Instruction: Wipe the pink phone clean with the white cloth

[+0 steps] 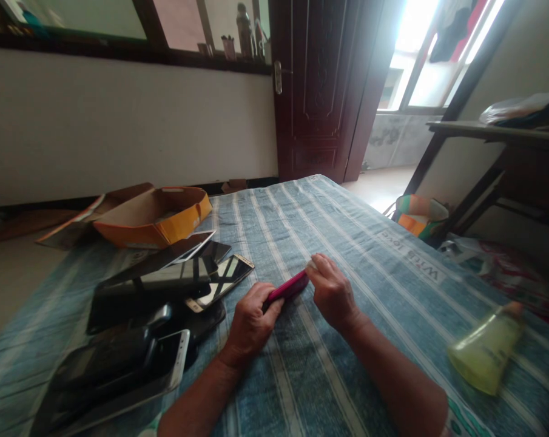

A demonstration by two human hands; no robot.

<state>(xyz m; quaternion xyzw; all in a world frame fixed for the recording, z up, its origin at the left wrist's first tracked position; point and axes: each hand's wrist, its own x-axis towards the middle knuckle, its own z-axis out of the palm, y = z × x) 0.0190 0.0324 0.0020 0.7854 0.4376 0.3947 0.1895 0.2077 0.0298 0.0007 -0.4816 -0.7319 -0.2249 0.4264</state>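
My left hand [255, 314] is closed round the near end of a slim magenta phone [289, 287], which is held tilted just over the bedspread, seen nearly edge-on. At the phone's far end, my right hand [332, 290] is closed with its fingers pinched together. A small white scrap [312, 263], perhaps a wipe, peeks out at those fingertips and touches or nearly touches the phone's end. Left of my left hand lies a pile of phones and tablets, including a gold-framed phone [222, 282], a white-edged phone [179, 358] and a black device [151, 291].
The blue striped bedspread [374, 315] covers the bed. An open orange cardboard box [183, 223] stands at its far left. A yellowish translucent bottle [486, 352] lies at the right. Beyond are a dark red door [322, 91] and a shelf [501, 132].
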